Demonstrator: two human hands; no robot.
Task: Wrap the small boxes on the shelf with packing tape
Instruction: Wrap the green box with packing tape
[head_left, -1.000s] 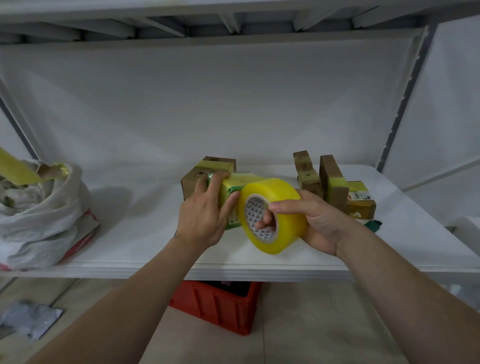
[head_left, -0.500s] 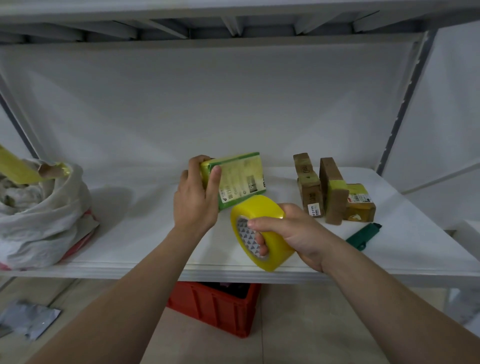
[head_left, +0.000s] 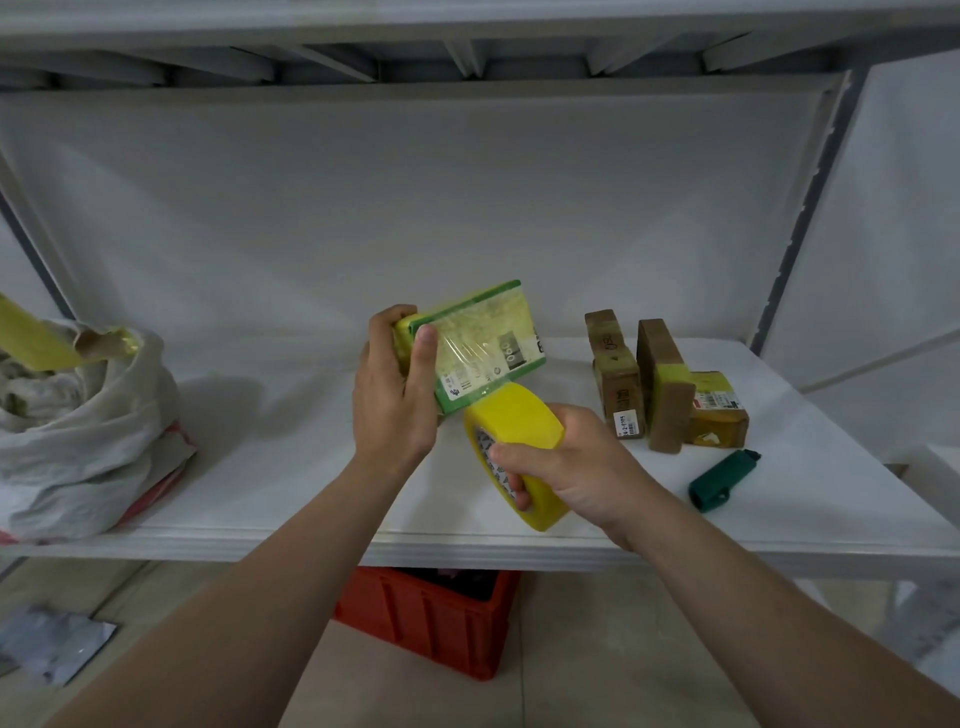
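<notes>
A: Where is everything?

B: Above the white shelf (head_left: 285, 467), lifted off it. The right hand (head_left: 576, 467) is wrapped round the tape roll (head_left: 514, 415), fingers in its core. The left hand (head_left: 389, 405) is clamped on one end of the green box (head_left: 483, 348), just above the roll.

A: How to lay this turn well?

B: I'd keep the strip taut and square to the box's edges — the film on its face looks creased — and turn the box, not the roll, pressing each side flat.
</notes>
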